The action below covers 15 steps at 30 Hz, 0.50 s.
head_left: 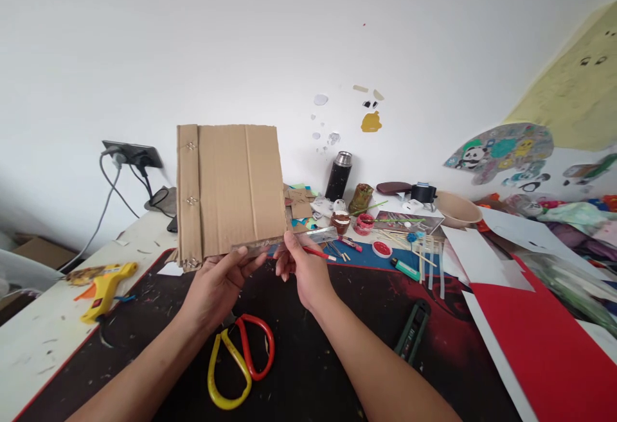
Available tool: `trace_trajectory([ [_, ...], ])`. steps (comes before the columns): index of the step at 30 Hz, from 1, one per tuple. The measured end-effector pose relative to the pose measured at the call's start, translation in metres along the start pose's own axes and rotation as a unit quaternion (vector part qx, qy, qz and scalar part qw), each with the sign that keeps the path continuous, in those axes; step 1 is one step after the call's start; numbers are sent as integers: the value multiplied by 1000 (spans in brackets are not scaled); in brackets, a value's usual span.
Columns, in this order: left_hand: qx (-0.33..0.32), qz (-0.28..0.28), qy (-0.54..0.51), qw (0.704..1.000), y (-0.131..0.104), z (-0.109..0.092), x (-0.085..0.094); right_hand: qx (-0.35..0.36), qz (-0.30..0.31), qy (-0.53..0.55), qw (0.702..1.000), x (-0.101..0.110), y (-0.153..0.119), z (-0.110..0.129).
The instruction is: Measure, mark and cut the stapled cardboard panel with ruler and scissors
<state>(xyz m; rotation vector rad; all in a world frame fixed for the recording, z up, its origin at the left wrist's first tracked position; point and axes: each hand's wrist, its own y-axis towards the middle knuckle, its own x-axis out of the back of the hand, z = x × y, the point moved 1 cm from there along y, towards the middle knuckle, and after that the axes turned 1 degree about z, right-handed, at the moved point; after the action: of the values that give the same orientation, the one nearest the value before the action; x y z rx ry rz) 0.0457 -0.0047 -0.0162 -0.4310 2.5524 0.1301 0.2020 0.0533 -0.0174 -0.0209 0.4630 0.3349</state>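
A cardboard booklet is held upright, with metal rings along its left spine strip. A clear ruler lies across its lower edge, tilted slightly up to the right. My left hand is closed on the booklet's bottom edge and the ruler's left part, thumb on top. My right hand pinches the ruler near its middle, and a red pencil sticks out from between its fingers. Below the hands, scissors with one red and one yellow handle lie on the dark mat.
A yellow glue gun lies at left near a wall socket with cables. Behind stand a black thermos and red paint jar. A green utility knife and red paper lie at right.
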Motion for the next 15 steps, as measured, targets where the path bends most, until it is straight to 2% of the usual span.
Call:
trace_trajectory([
  [5,14,29,17,999,-5,-1,-5,-8,-13,5,1000,1,1,8],
  [9,38,99,32,994,-10,-6,-6,-14,-43,32,998,5,6,17],
  [13,103,191,58,974,-5,-23,9,-2,-45,44,998,13,11,28],
  [14,125,205,64,969,-2,-30,16,3,-43,43,998,15,13,30],
  [15,120,193,53,972,2,-37,23,6,-39,41,998,17,13,32],
])
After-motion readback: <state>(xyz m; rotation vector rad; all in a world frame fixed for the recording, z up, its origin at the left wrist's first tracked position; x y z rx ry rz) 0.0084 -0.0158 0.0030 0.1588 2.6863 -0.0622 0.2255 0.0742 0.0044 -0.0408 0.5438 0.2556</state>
